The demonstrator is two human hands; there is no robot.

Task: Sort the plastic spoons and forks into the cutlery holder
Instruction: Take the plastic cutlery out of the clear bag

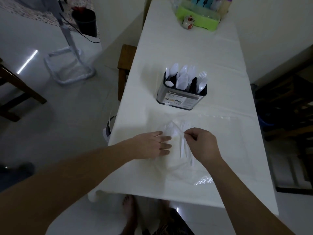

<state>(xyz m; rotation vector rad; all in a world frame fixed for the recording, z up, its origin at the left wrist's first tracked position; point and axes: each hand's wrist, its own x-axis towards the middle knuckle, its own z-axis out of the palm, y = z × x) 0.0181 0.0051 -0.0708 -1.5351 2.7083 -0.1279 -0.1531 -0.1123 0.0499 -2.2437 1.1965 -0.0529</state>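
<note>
Cutlery holder label: "Kassa".

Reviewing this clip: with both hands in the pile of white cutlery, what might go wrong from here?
1. The loose cutlery is white on a white tablecloth in dim light, so a fork may be mistaken for a spoon.
2. The right hand seems to pinch several pieces together; some may drop.
3. The cutlery holder already looks crowded, so adding more could catch on standing pieces.

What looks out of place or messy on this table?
Mostly tidy. In the cutlery holder, one spoon lies tipped across the left slot's rim instead of standing upright. Loose cutlery sits jumbled on crinkled clear plastic between the left hand and right hand.
</note>
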